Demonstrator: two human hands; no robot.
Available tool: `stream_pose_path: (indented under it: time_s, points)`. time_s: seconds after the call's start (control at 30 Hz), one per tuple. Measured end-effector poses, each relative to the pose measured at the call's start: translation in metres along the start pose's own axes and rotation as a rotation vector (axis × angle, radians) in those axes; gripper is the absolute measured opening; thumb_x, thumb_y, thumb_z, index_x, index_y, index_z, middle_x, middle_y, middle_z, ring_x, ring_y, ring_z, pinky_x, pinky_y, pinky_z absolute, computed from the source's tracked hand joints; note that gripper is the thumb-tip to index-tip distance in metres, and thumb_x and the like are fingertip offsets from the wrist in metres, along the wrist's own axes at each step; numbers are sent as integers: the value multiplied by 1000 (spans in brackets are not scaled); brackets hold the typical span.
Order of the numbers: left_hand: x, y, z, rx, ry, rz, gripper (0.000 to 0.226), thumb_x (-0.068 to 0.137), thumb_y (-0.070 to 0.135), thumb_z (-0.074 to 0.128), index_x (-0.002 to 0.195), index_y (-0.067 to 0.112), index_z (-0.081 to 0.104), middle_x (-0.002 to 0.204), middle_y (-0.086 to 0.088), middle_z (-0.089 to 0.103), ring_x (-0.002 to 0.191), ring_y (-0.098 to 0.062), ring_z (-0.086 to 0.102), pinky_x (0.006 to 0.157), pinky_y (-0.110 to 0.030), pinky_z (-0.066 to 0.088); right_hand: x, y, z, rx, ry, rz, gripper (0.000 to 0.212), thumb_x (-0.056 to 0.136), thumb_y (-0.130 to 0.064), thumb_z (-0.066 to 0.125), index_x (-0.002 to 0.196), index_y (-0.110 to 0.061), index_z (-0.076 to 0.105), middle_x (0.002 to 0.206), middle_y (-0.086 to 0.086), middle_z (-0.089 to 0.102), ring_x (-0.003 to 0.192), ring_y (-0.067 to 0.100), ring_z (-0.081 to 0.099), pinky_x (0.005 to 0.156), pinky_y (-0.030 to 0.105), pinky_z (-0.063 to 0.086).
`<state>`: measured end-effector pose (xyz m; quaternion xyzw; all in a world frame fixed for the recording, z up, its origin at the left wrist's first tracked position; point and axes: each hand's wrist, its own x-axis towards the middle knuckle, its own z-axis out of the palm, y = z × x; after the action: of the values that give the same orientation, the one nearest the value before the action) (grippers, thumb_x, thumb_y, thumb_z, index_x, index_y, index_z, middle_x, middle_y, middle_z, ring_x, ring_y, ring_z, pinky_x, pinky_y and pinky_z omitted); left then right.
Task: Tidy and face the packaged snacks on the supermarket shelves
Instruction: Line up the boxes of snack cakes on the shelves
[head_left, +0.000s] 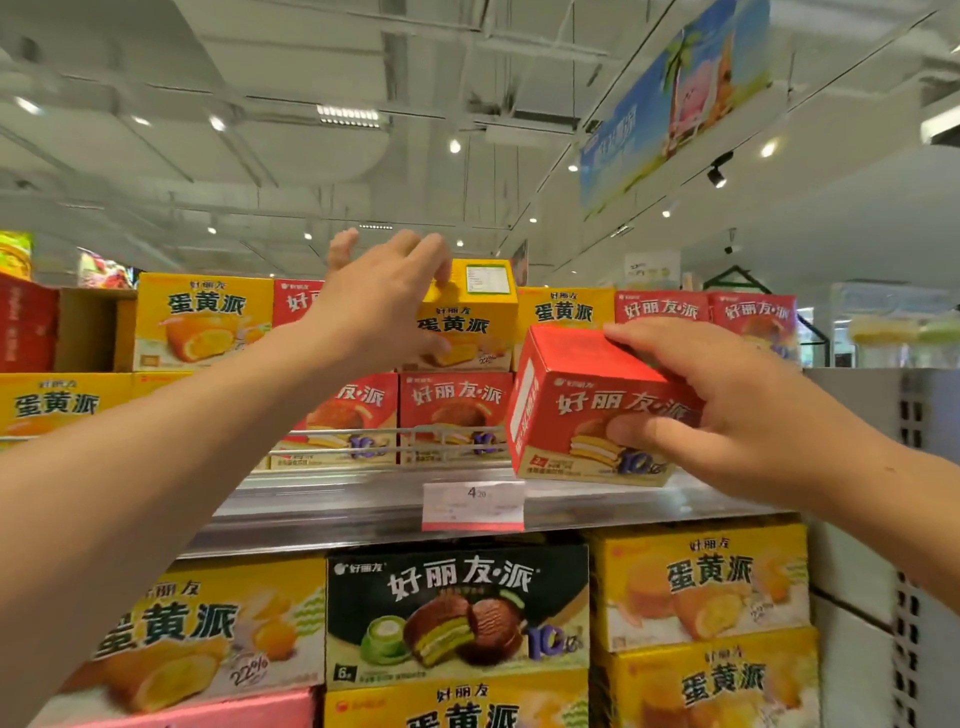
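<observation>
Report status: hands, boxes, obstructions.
Left hand grips yellow cardboard pie box, top row. Right hand holds tilted red cardboard pie box at shelf edge. No obstruction visible.

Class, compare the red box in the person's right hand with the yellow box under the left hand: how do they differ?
The red box is tilted, a corner turned forward; the yellow box faces front. The right hand grips the red box at the shelf's front edge; the left hand grips the yellow box atop the stack. Both are printed snack cartons.
</observation>
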<state>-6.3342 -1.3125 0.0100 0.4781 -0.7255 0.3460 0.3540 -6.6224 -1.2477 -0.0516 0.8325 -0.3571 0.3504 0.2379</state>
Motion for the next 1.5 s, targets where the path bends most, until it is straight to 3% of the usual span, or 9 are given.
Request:
stream_pose_path:
  time_s: [0.07,0.13,0.2,0.43,0.67,0.77,1.27,1.4,1.5]
  points:
    - [-7,3,-16,-97,25,-13,68,65,45,86,118,33,45,120,5,49,108,-21,48,110,-46,22,3,3,-10,162,65,-13,65,75,-65,59,135,-44,42,122,-30,55,111,1,58,83,28,57]
    - [-18,2,-38,-245,56,-71,77,61,45,87,124,41,45,122,5,49,107,-22,48,97,-45,41,10,6,-24,395,134,7,54,70,-62,67,120,-51,50,111,-23,64,99,5,66,67,27,60]
    - [-34,-3,-58,-316,43,-94,78,57,46,88,123,48,46,118,7,49,105,-21,51,85,-39,49,25,7,-37,529,196,16,55,67,-65,74,116,-49,55,109,-12,68,96,14,70,67,36,61]
    - [-80,-31,-84,-165,-157,-151,77,63,36,88,130,43,50,124,5,45,104,-21,51,84,-39,51,108,-12,-22,450,164,-4,44,70,-54,75,109,-49,55,102,-14,69,94,10,69,72,36,60]
    - [-107,-52,-94,-95,-241,-164,78,66,41,85,132,48,45,127,11,42,109,-17,48,89,-38,52,152,-26,7,282,82,12,49,82,-33,74,125,-33,51,106,-4,65,90,6,63,70,27,55]
    - [-115,-56,-93,-120,-229,-165,77,66,42,84,132,49,45,128,14,41,113,-15,46,92,-39,51,161,-23,9,306,72,33,47,81,-30,75,123,-32,53,105,-5,65,91,8,65,74,34,58]
    - [-122,-59,-82,-184,-230,-109,77,66,47,82,132,52,43,128,19,41,115,-12,45,93,-39,49,172,-22,27,262,-8,72,48,82,-37,73,123,-36,49,103,-11,62,88,3,62,64,21,54]
    - [-123,-59,-77,-191,-235,-105,77,67,46,82,133,51,43,129,19,40,114,-10,44,91,-33,47,174,-17,37,209,-91,129,48,82,-42,72,124,-37,50,106,-7,63,89,8,64,68,28,58]
    - [-123,-59,-74,-178,-248,-102,77,68,46,81,135,50,42,131,18,40,114,-8,41,89,-28,43,177,-12,48,190,-150,165,42,83,-42,71,119,-37,52,96,-15,61,79,0,61,52,13,48]
